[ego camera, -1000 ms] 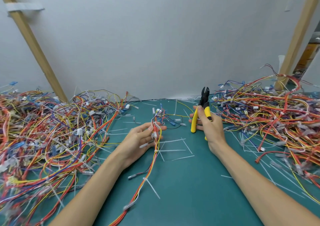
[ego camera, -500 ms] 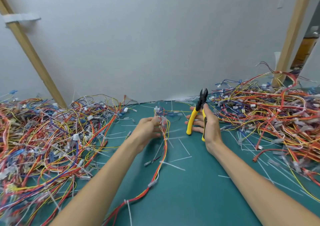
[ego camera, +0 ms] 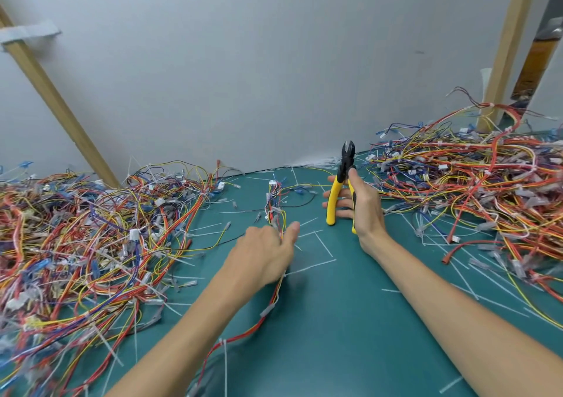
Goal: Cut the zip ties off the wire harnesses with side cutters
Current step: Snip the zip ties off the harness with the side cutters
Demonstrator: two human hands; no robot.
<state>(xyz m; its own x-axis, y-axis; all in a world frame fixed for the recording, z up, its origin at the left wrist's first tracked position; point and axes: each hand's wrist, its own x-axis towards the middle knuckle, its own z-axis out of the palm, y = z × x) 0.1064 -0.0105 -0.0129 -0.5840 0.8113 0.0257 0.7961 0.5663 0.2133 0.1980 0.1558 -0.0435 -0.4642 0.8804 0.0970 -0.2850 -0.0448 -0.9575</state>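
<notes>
Now the right hand grips the side cutters upright, yellow handles splayed, black nose up, while the left hand lies blurred over the multicoloured wire harness mid-mat; its grip is unclear. Cut white zip ties litter the teal mat, with tangled wire heaps on either side.

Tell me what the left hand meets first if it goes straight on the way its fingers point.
The wire harness, lying right ahead of the left hand; the hand is blurred and may be touching it.
</notes>
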